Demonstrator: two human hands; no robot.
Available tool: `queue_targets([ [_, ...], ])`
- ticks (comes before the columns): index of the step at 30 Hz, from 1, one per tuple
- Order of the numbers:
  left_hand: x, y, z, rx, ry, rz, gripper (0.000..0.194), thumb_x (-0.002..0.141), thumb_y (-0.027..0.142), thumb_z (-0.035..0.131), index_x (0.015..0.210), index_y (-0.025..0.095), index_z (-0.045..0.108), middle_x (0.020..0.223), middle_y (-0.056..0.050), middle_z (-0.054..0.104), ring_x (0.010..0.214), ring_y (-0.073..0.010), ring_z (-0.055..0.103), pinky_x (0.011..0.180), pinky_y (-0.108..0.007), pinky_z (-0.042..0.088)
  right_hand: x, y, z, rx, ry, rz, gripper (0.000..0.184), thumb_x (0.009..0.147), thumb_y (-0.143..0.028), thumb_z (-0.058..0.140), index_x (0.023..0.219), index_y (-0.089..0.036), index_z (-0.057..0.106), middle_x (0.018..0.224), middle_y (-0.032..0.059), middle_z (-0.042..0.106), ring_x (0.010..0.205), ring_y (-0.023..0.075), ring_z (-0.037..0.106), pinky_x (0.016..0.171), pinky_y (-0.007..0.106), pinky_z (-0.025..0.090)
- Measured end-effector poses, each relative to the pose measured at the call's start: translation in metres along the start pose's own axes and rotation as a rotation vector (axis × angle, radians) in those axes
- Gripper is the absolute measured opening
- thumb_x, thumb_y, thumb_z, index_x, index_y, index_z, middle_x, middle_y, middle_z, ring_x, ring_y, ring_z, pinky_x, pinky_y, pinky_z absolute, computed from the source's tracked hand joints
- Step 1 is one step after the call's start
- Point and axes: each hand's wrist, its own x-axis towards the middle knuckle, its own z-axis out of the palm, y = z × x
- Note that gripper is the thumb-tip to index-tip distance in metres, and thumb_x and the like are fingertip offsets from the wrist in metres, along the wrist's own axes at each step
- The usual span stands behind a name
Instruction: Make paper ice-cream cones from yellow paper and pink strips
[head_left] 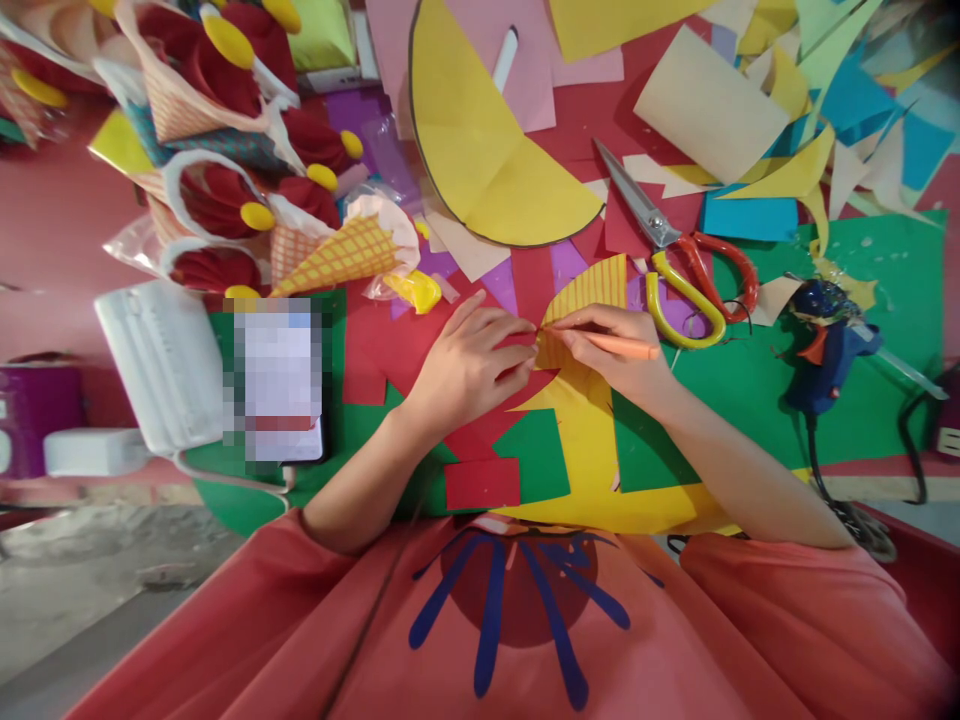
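An orange marker [630, 347] is gripped in my right hand [630, 375], its tip down on a yellow paper piece [596, 288] that carries orange lines. My left hand [469, 365] lies palm down over red paper, fingers slightly spread, with the fingertips touching the left edge of that lined piece. Part of the piece is hidden beneath my right hand. Just beyond the hands rests a large yellow paper half-disc [480, 170] with a dark outline along its curve. Scissors [660, 235] with one yellow and one red handle lie to the right of it, blades partly apart.
Paper cones [337, 255] with red and white filling crowd the far left. A phone [281, 380] and a white case [161, 365] lie nearer. On the right sits a blue glue gun [825, 365] with its cord. Paper scraps [862, 110] heap at the far right.
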Motion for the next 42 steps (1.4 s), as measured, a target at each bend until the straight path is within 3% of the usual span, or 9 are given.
queue_targets([
  [20, 0.0001, 0.0001, 0.0000, 0.012, 0.024, 0.023, 0.025, 0.092, 0.024, 0.049, 0.082, 0.021, 0.072, 0.104, -0.003, 0.072, 0.099, -0.0195, 0.064, 0.106, -0.050, 0.042, 0.0002, 0.0009, -0.0001, 0.009, -0.024, -0.013, 0.015, 0.085, -0.029, 0.060, 0.083, -0.018, 0.070, 0.082, 0.0035, 0.074, 0.074, 0.0148, 0.067, 0.065, 0.025, 0.049],
  [42, 0.0002, -0.0013, -0.0003, 0.014, 0.045, 0.050, 0.020, 0.089, 0.021, 0.053, 0.082, 0.019, 0.071, 0.103, -0.003, 0.072, 0.097, -0.0190, 0.064, 0.108, -0.050, 0.041, -0.0022, -0.0032, -0.0002, -0.017, -0.128, 0.040, 0.017, 0.077, -0.021, 0.057, 0.060, -0.016, 0.059, 0.064, 0.0014, 0.066, 0.058, 0.0109, 0.056, 0.055, 0.023, 0.037],
])
